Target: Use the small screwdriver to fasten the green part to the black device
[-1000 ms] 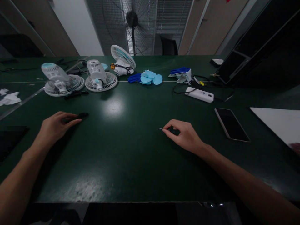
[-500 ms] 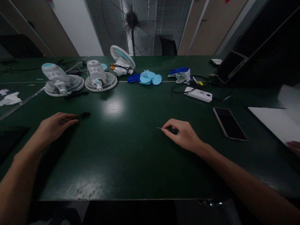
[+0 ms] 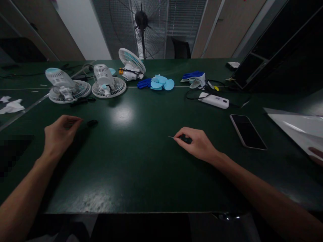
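Note:
My right hand (image 3: 198, 143) rests over the green tabletop, closed around a small screwdriver (image 3: 186, 138). Its thin metal shaft points left past my fingertips, and its dark handle lies within the palm. On the left, my left hand (image 3: 60, 132) is raised slightly, thumb and fingertips pressed together. Whatever it pinches, if anything, is too small to make out. Just right of those fingertips a small black object (image 3: 92, 123) lies on the table, apart from them; its kind is unclear.
Small white fans (image 3: 109, 88) stand at the back left, beside light-blue fan blades (image 3: 162, 82) and blue-and-white gloves (image 3: 194, 78). A white power bank (image 3: 214, 101) with a cable and a phone (image 3: 247, 132) lie right. Another person's hand (image 3: 316, 154) touches white sheets (image 3: 297, 126).
My left hand has lifted and drawn back a little from the black object, its fingertips now together. The sheets at the right have shifted. My right hand stays in place.

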Demonstrator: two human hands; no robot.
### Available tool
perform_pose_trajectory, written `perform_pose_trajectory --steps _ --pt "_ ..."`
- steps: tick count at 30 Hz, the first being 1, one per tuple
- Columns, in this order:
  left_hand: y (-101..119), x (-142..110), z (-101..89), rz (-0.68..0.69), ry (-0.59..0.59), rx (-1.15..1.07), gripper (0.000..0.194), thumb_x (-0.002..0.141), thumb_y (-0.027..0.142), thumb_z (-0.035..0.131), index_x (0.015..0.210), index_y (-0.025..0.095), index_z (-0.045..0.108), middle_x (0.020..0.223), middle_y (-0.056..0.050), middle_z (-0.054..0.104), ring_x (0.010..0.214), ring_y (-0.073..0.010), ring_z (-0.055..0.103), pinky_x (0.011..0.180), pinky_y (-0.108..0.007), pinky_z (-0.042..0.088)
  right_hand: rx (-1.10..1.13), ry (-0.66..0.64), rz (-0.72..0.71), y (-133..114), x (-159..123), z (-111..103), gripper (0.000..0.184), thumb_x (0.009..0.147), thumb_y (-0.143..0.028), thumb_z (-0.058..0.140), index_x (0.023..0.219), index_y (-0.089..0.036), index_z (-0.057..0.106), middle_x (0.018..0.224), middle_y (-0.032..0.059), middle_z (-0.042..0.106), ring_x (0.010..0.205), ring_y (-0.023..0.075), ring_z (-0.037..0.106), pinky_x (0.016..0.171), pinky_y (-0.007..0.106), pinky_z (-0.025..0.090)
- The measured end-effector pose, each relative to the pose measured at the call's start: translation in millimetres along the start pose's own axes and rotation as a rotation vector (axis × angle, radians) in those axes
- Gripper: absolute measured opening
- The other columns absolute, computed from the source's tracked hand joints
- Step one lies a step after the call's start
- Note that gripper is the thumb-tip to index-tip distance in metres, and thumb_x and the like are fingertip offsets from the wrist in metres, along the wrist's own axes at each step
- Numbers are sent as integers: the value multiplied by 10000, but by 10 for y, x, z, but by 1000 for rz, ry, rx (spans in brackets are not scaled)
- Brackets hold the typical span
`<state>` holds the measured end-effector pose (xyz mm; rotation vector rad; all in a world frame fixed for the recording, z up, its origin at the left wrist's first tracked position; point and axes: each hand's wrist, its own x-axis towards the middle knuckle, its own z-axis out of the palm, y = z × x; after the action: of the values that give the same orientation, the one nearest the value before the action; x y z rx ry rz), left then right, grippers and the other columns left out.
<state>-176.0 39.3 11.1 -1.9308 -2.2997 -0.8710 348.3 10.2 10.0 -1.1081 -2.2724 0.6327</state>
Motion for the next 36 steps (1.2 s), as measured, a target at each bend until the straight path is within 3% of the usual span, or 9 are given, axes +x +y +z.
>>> perform_pose_trajectory --steps 3,11,21,29,36 --pt "179 -20 78 24 48 -107 389 879 481 675 1150 204 712 1092 -15 744 954 -199 699 894 -295 530 -16 19 -3 -3 10 10 132 977 -265 646 1088 -213 696 1030 37 719 892 175 681 745 317 545" --pt "392 -1 190 60 -98 -132 363 879 438 674 1151 201 721 1125 -17 749 1013 -203 706 981 -319 517 2 1 -2 -24 8 -10 145 992 -272 625 1102 -205 689 1043 53 716 894 178 677 716 307 554" --pt "323 -70 123 22 4 -136 416 863 440 697 1197 192 714 1152 -41 752 1014 -215 718 988 -342 538 -9 -5 -1 -15 6 -5 137 990 -277 631 1091 -207 693 1032 43 716 883 174 679 726 318 553" --pt "308 -84 62 -64 -35 -170 444 839 434 739 1192 165 732 1155 -67 765 1047 -238 728 1024 -389 544 -3 -6 1 -28 -2 -12 141 999 -273 623 1102 -201 686 1049 45 709 909 175 676 753 323 555" --pt "207 -73 129 -84 7 -179 387 825 394 774 1156 195 751 1079 -11 781 1003 -200 740 994 -334 558 -16 -10 -2 -12 7 -1 142 996 -279 633 1104 -204 688 1042 36 709 906 171 673 755 312 549"
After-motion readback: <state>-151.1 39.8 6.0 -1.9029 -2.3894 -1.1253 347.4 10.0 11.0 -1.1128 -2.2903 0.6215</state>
